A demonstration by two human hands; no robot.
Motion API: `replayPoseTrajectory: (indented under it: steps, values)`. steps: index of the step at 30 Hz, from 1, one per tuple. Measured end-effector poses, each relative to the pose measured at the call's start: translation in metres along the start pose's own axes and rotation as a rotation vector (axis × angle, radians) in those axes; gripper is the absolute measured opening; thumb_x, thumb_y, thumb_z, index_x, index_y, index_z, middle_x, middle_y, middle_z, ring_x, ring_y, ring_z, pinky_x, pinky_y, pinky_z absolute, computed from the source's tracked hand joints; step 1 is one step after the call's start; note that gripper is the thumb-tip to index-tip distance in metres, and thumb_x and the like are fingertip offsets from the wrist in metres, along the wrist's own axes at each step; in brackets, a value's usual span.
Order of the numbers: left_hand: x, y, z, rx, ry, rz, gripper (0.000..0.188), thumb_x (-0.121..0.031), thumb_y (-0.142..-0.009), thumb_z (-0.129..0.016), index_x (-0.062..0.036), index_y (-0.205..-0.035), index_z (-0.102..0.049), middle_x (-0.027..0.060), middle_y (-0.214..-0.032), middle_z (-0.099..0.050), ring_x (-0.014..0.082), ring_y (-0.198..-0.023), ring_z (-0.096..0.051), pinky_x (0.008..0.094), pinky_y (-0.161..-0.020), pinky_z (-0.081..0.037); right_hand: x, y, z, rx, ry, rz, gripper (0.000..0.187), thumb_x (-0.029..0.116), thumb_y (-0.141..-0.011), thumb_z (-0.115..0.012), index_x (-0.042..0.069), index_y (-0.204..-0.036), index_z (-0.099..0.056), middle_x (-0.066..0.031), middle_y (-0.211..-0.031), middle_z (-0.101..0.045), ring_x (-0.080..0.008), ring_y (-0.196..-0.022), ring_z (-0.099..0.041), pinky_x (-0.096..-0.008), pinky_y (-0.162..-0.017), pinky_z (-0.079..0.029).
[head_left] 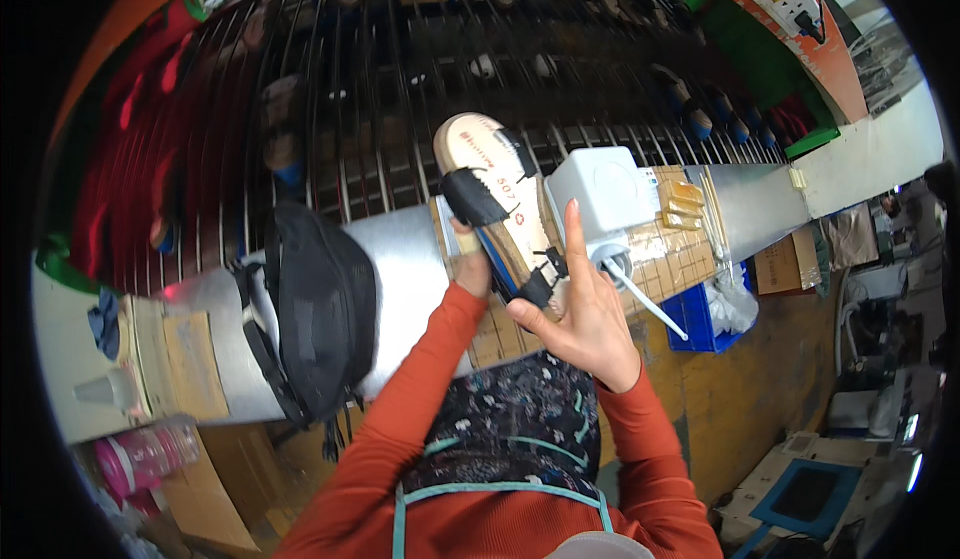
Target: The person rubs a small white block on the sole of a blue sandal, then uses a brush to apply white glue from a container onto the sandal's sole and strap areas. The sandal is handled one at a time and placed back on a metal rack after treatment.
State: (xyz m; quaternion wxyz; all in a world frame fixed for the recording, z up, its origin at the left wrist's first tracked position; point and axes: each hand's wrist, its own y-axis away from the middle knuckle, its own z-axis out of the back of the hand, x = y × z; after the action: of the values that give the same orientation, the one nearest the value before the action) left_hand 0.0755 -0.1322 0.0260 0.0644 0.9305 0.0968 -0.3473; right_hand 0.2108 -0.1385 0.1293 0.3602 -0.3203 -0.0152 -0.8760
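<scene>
Silvery metal bench (405,269) – black bag (325,299) on the left, brown gridded board (690,262) near the middle

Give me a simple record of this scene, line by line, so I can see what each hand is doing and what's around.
Item in work: a sandal with a pale insole and black straps
Left hand: grips the sandal along its left side
Right hand: at the sandal's near end, index finger raised; thumb contact unclear
Left of sandal: black bag on a metal tabletop
Right of sandal: white boxy object, amber blocks
Beyond: metal bars
Lower right: blue bin
</scene>
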Motion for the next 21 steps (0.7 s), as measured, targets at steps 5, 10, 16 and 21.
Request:
replayPoseTrajectory:
  steps: [5, 10, 16, 21]
  values:
    - [0.016, 0.007, 0.022, 0.269, -0.090, 0.000, 0.102, -0.085, -0.073, -0.034, -0.0061, -0.138, -0.038, 0.0128, -0.130, -0.052, 0.0218, -0.114, -0.055, 0.0355, -0.094, -0.049, -0.017, -0.006, -0.003, -0.150, -0.365, 0.018, 0.101, 0.032, -0.084, -0.068, -0.001, -0.148, 0.002, -0.0332, -0.144, -0.023, -0.0404, -0.130, -0.033, -0.0440, -0.108, -0.027]
    - [0.036, 0.013, 0.033, 0.374, 0.002, 0.163, 0.076, -0.072, -0.081, -0.043, -0.0083, -0.121, -0.051, 0.0030, -0.103, -0.058, 0.0131, -0.090, -0.059, 0.0276, -0.079, -0.053, -0.024, -0.009, -0.016, -0.154, -0.802, 0.041, 0.107, 0.025, -0.083, -0.069, 0.004, -0.148, 0.013, -0.0274, -0.145, -0.022, -0.0310, -0.128, -0.036, -0.0399, -0.099, -0.039]
    - [0.050, 0.010, 0.035, 0.123, -0.156, 0.307, 0.103, -0.089, -0.070, -0.034, -0.0073, -0.133, -0.044, 0.0112, -0.119, -0.058, 0.0181, -0.105, -0.059, 0.0329, -0.087, -0.052, -0.021, -0.008, -0.024, -0.223, -0.855, 0.006, 0.108, 0.009, -0.082, -0.069, 0.010, -0.148, 0.016, -0.0211, -0.138, -0.030, -0.0202, -0.100, -0.053, -0.0302, -0.075, -0.053]
    - [0.045, 0.006, 0.022, 0.151, 0.013, 0.181, 0.107, -0.088, -0.067, -0.040, -0.0055, -0.136, -0.041, 0.0128, -0.123, -0.056, 0.0209, -0.107, -0.058, 0.0344, -0.089, -0.051, -0.031, -0.010, -0.021, -0.133, -0.686, 0.083, 0.095, 0.011, -0.085, -0.066, 0.005, -0.149, 0.004, -0.0232, -0.145, -0.026, -0.0264, -0.124, -0.043, -0.0352, -0.097, -0.042]
